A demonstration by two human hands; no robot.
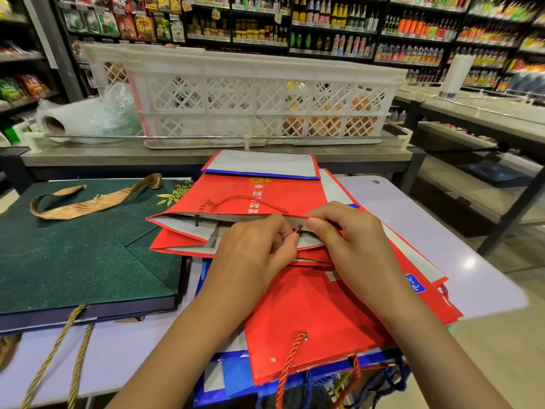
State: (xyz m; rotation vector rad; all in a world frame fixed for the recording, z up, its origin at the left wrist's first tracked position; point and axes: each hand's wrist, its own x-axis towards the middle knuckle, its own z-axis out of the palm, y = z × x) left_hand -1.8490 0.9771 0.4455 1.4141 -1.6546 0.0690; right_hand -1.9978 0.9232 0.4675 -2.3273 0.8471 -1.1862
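Centrally, one flat red paper carrier bag [236, 199] with a red twisted cord handle [244, 197], mouth edge facing the person, lies topmost on a stack of red and blue paper bags [309, 314]. The left hand [256, 249], fingers curled, pinches a cord end at the bag's rim. The right hand [351, 237] pinches that rim edge between thumb and forefinger. Left of the bag, almost touching it, lies a flat dark green gift bag [73, 255]. Beyond the bag stands a white lattice plastic crate [259, 98] behind a metal rail [177, 137]. Right of the bag, the pale lilac tabletop [442, 231] shows out to its rounded edge.
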